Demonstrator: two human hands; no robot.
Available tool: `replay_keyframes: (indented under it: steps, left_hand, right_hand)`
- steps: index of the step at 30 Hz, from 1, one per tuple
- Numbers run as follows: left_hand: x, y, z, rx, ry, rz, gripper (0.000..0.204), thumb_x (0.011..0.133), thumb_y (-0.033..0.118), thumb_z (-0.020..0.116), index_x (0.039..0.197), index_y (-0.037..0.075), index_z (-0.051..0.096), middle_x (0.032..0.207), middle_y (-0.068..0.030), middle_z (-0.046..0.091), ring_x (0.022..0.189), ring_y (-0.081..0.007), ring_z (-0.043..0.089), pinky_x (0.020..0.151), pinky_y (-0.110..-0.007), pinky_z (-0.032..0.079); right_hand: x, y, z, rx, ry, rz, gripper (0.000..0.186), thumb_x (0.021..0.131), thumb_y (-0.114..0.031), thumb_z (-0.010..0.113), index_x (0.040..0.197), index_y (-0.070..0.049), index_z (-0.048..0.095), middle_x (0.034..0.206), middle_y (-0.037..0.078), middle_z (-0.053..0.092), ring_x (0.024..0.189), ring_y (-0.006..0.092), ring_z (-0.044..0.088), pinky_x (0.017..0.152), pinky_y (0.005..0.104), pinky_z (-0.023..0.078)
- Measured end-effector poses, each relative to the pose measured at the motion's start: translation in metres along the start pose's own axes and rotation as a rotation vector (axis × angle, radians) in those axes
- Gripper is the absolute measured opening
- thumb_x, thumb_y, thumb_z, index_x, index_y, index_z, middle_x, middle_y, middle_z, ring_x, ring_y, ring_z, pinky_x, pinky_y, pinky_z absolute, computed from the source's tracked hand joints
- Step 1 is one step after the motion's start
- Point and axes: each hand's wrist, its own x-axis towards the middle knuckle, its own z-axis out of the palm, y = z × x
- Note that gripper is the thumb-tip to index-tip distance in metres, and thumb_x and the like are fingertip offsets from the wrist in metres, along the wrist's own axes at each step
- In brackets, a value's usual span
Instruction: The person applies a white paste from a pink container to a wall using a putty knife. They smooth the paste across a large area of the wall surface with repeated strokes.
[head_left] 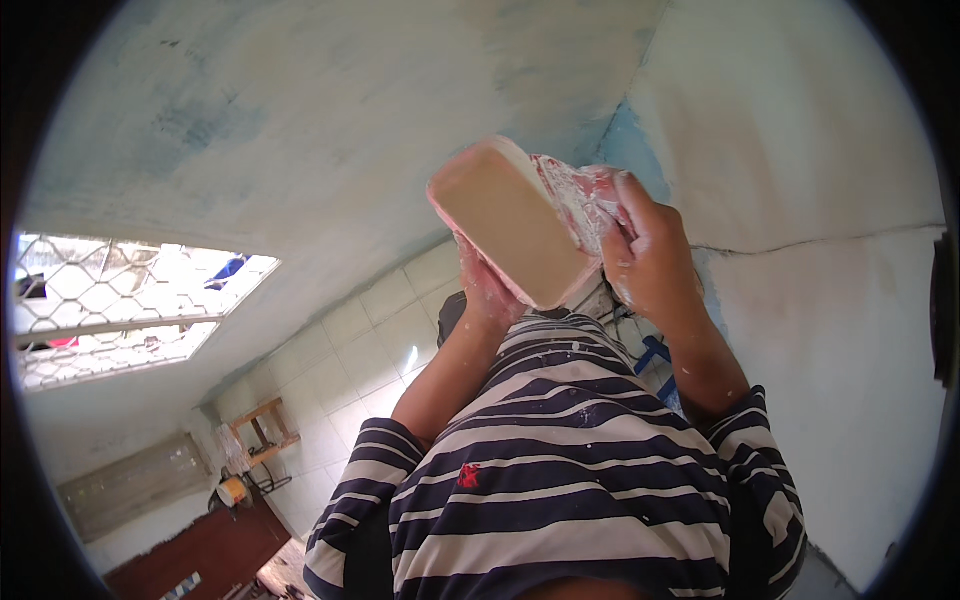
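Patchy bluish-white walls [330,130] could be seen behind. One pinkish tub [437,190], apparently filled with smooth beige paste [515,225], was held out front by the left grip [487,288], partly hidden underneath. Some white-smeared red tool [570,198] was clasped in the right grip [648,250], its shape kinda hard to make out.

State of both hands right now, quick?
Left hand: holding the rectangular tray, fingers partly hidden.
Right hand: closed on a white-smeared reddish object.
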Motion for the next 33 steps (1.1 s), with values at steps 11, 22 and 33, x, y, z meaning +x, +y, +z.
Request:
replay_keyframes:
  steps: [11, 22, 33]
  left_hand:
    - [0.052, 0.036, 0.005, 0.242, 0.001, -0.242, 0.075, 0.093, 0.065, 0.033, 0.146, 0.011, 0.027, 0.146, -0.0127, 0.038, 0.13, -0.0327, 0.043, 0.107, -0.052, 0.039]
    - [0.097, 0.112, -0.024, 0.225, -0.064, -0.542, 0.072, 0.095, 0.063, 0.03, 0.146, 0.012, 0.027, 0.145, -0.0123, 0.04, 0.13, -0.0314, 0.043, 0.108, -0.051, 0.038]
    - [0.124, 0.144, -0.046, 0.083, -0.153, -0.658, 0.067, 0.097, 0.06, 0.032, 0.145, 0.014, 0.029, 0.144, -0.0105, 0.041, 0.129, -0.0306, 0.045, 0.105, -0.05, 0.041]
  right_hand:
    - [0.022, 0.006, 0.032, -0.124, 0.133, 0.163, 0.037, 0.08, 0.001, 0.055, 0.117, -0.003, 0.057, 0.086, 0.022, 0.063, 0.078, 0.0433, 0.06, 0.065, 0.0396, 0.05]
    - [0.038, 0.005, 0.088, -0.045, 0.242, 0.268, 0.037, 0.08, 0.001, 0.053, 0.117, 0.002, 0.054, 0.074, 0.019, 0.057, 0.057, 0.0213, 0.051, 0.059, 0.0274, 0.044]
    - [0.055, -0.036, 0.134, -0.248, 0.409, 0.371, 0.037, 0.08, 0.005, 0.053, 0.117, 0.001, 0.055, 0.076, 0.015, 0.061, 0.07, 0.0114, 0.062, 0.064, 0.0278, 0.048]
